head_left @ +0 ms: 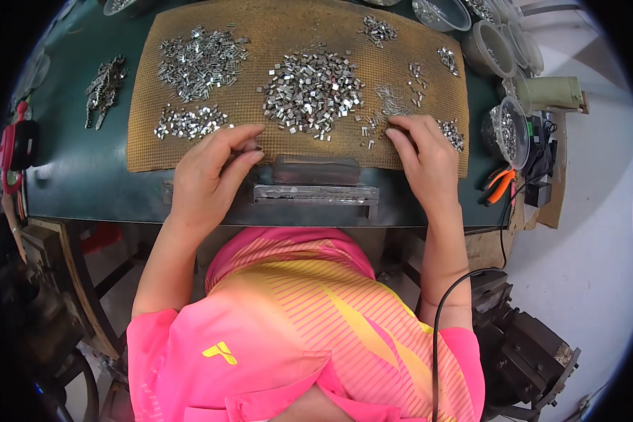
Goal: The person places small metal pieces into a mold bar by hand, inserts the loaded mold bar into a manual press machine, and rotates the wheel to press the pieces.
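Observation:
My left hand [214,163] is curled at the mat's near edge, thumb and fingertips drawn together; whatever they hold is too small to make out. Just left of its fingers lies a scatter of flat shiny metal pieces [190,121]. My right hand [430,160] reaches over the mat's right side, its thumb and index finger pinching beside a loose heap of thin metal pins [392,100]. Between the hands sits a large pile of small square metal links [312,93]. In front of it are a dark rectangular block [316,170] and a slotted metal bar [316,194].
The brown textured mat [288,28] also bears a pile of small metal pieces [200,63] at far left. Metal bands [105,91] lie left of it. Plastic tubs [508,133] line the right side, near orange-handled pliers [501,186] and a black cable [439,316].

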`<state>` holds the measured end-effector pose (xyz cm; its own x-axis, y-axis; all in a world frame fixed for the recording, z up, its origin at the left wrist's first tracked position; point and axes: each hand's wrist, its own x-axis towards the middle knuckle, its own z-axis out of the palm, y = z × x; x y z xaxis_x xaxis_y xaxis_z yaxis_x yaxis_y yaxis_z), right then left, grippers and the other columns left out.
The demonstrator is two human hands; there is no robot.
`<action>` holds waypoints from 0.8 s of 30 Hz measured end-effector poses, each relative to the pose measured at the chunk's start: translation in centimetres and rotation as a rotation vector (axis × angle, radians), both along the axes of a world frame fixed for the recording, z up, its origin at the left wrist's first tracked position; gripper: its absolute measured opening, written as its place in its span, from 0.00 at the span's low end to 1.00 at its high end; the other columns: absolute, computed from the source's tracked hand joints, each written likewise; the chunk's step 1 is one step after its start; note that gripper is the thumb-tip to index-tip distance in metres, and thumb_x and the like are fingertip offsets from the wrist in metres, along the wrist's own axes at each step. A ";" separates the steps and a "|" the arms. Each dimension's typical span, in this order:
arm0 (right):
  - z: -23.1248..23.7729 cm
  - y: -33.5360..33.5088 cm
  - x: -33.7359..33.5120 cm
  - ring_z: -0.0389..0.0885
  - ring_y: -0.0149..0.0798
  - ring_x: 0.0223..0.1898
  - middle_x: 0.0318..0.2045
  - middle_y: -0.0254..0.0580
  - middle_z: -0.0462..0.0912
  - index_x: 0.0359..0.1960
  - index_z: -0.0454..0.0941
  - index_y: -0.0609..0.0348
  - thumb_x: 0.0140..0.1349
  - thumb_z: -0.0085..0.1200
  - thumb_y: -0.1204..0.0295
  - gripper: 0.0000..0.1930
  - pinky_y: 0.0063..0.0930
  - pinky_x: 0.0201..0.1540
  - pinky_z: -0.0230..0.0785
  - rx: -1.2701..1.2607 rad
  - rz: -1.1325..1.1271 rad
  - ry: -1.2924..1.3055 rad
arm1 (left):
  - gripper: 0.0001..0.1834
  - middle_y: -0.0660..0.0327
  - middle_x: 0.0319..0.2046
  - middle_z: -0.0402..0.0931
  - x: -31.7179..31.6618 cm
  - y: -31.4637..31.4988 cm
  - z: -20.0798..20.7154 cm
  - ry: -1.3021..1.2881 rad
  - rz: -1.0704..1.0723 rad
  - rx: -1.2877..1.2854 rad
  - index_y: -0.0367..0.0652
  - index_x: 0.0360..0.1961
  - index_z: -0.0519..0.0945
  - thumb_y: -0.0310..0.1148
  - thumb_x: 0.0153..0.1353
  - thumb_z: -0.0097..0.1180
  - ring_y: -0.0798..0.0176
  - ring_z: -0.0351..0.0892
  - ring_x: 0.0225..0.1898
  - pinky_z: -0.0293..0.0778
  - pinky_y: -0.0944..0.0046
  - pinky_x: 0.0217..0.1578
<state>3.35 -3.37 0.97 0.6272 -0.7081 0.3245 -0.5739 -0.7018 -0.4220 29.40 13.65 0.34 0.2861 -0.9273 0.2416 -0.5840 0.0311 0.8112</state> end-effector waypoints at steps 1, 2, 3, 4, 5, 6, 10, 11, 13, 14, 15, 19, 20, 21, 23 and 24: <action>-0.4 -0.4 0.2 0.85 0.48 0.36 0.36 0.39 0.84 0.39 0.84 0.55 0.65 0.63 0.69 0.05 0.39 0.36 0.77 0.000 -0.002 0.001 | 0.13 0.57 0.34 0.82 0.0 0.1 0.0 0.024 0.010 0.013 0.40 0.49 0.84 0.24 0.63 0.66 0.56 0.84 0.36 0.77 0.62 0.37; -0.4 -0.5 0.3 0.85 0.48 0.36 0.36 0.39 0.84 0.39 0.84 0.55 0.65 0.63 0.69 0.05 0.39 0.36 0.77 0.001 -0.002 0.001 | 0.13 0.57 0.34 0.82 0.0 0.2 0.1 0.024 0.009 0.014 0.40 0.49 0.84 0.24 0.63 0.66 0.56 0.84 0.36 0.77 0.62 0.37; -0.2 -0.5 0.5 0.85 0.48 0.35 0.35 0.39 0.84 0.38 0.84 0.55 0.65 0.63 0.70 0.05 0.40 0.35 0.76 -0.018 -0.013 0.060 | 0.12 0.57 0.34 0.82 0.1 0.2 0.1 -0.019 -0.008 -0.001 0.40 0.47 0.84 0.24 0.62 0.66 0.56 0.83 0.36 0.77 0.61 0.37; -0.1 -0.5 0.7 0.85 0.49 0.34 0.35 0.40 0.83 0.38 0.83 0.55 0.65 0.63 0.70 0.04 0.40 0.35 0.76 -0.037 -0.021 0.120 | 0.11 0.57 0.33 0.82 0.2 0.2 0.1 -0.060 -0.023 -0.015 0.39 0.45 0.85 0.23 0.61 0.67 0.55 0.83 0.36 0.77 0.60 0.37; -0.1 -0.6 0.8 0.85 0.49 0.34 0.35 0.40 0.83 0.38 0.83 0.55 0.65 0.63 0.70 0.04 0.40 0.35 0.76 -0.033 -0.019 0.120 | 0.11 0.57 0.33 0.82 0.2 0.2 0.1 -0.059 -0.022 -0.011 0.39 0.45 0.85 0.23 0.61 0.67 0.55 0.83 0.36 0.77 0.60 0.37; -0.2 -0.7 0.9 0.85 0.49 0.34 0.35 0.40 0.83 0.37 0.83 0.55 0.65 0.62 0.70 0.04 0.41 0.34 0.76 -0.026 -0.016 0.121 | 0.10 0.57 0.33 0.81 0.3 0.0 0.1 -0.102 -0.059 -0.055 0.39 0.43 0.85 0.23 0.59 0.67 0.54 0.82 0.36 0.76 0.60 0.37; -0.4 -0.5 0.5 0.85 0.48 0.31 0.33 0.41 0.84 0.37 0.81 0.56 0.64 0.62 0.73 0.03 0.39 0.33 0.76 0.001 -0.018 0.034 | 0.08 0.57 0.33 0.81 -0.2 -0.3 0.7 -0.183 -0.102 -0.116 0.39 0.38 0.84 0.22 0.57 0.67 0.52 0.81 0.36 0.75 0.57 0.37; -0.4 -0.1 0.2 0.85 0.46 0.30 0.33 0.42 0.85 0.38 0.81 0.57 0.65 0.62 0.74 0.04 0.37 0.33 0.77 0.045 -0.057 0.003 | 0.07 0.57 0.33 0.80 -0.3 -0.4 0.6 -0.180 -0.119 -0.153 0.39 0.37 0.84 0.22 0.57 0.67 0.51 0.80 0.36 0.75 0.56 0.37; -0.3 0.8 -0.7 0.88 0.39 0.31 0.33 0.43 0.87 0.40 0.81 0.59 0.66 0.62 0.76 0.04 0.30 0.35 0.78 0.147 -0.113 -0.080 | 0.07 0.56 0.33 0.81 -0.9 -0.5 0.5 -0.134 -0.153 -0.156 0.39 0.37 0.83 0.22 0.57 0.67 0.50 0.81 0.36 0.75 0.55 0.37; -0.2 1.2 -1.0 0.88 0.37 0.31 0.33 0.43 0.87 0.42 0.81 0.60 0.67 0.61 0.76 0.04 0.29 0.36 0.78 0.189 -0.130 -0.118 | 0.07 0.56 0.33 0.81 -1.1 -0.4 0.3 -0.102 -0.166 -0.150 0.39 0.38 0.83 0.23 0.58 0.67 0.50 0.81 0.36 0.76 0.54 0.37; -0.1 1.7 -1.3 0.88 0.36 0.32 0.33 0.43 0.87 0.43 0.81 0.60 0.68 0.61 0.76 0.05 0.28 0.37 0.79 0.229 -0.147 -0.156 | 0.07 0.56 0.33 0.81 -1.2 -0.2 0.2 -0.109 -0.160 -0.136 0.39 0.38 0.83 0.23 0.58 0.67 0.50 0.81 0.36 0.76 0.54 0.37; -0.9 3.6 -2.1 0.86 0.34 0.35 0.36 0.42 0.86 0.45 0.81 0.62 0.69 0.58 0.79 0.06 0.26 0.41 0.78 0.266 -0.121 -0.260 | 0.08 0.55 0.36 0.83 -2.2 0.4 -0.4 -0.007 -0.267 -0.101 0.38 0.40 0.83 0.20 0.59 0.66 0.52 0.83 0.38 0.77 0.58 0.40; -0.6 4.0 -2.1 0.86 0.35 0.37 0.38 0.43 0.86 0.45 0.81 0.63 0.68 0.59 0.80 0.06 0.26 0.43 0.77 0.268 -0.109 -0.203 | 0.08 0.55 0.37 0.83 -2.3 0.5 -0.6 -0.008 -0.292 -0.114 0.38 0.40 0.83 0.20 0.59 0.65 0.52 0.83 0.40 0.77 0.58 0.41; -0.7 4.3 -2.1 0.86 0.35 0.37 0.38 0.43 0.86 0.45 0.81 0.63 0.68 0.59 0.80 0.06 0.26 0.43 0.77 0.273 -0.106 -0.202 | 0.08 0.55 0.38 0.83 -2.4 0.5 -0.8 -0.008 -0.316 -0.128 0.38 0.40 0.83 0.21 0.59 0.65 0.52 0.83 0.41 0.77 0.57 0.41; -1.3 4.8 -2.4 0.86 0.37 0.38 0.38 0.43 0.86 0.45 0.81 0.63 0.67 0.60 0.81 0.07 0.27 0.44 0.77 0.226 -0.052 -0.211 | 0.08 0.55 0.39 0.82 -2.6 0.8 -0.8 -0.011 -0.310 -0.110 0.38 0.40 0.83 0.21 0.59 0.65 0.52 0.82 0.42 0.77 0.57 0.41; -1.3 5.0 -2.5 0.86 0.37 0.38 0.38 0.43 0.86 0.45 0.81 0.63 0.67 0.60 0.81 0.07 0.27 0.44 0.77 0.227 -0.052 -0.213 | 0.08 0.56 0.39 0.82 -2.7 0.9 -0.8 -0.012 -0.303 -0.094 0.39 0.40 0.83 0.21 0.59 0.66 0.52 0.82 0.42 0.77 0.57 0.42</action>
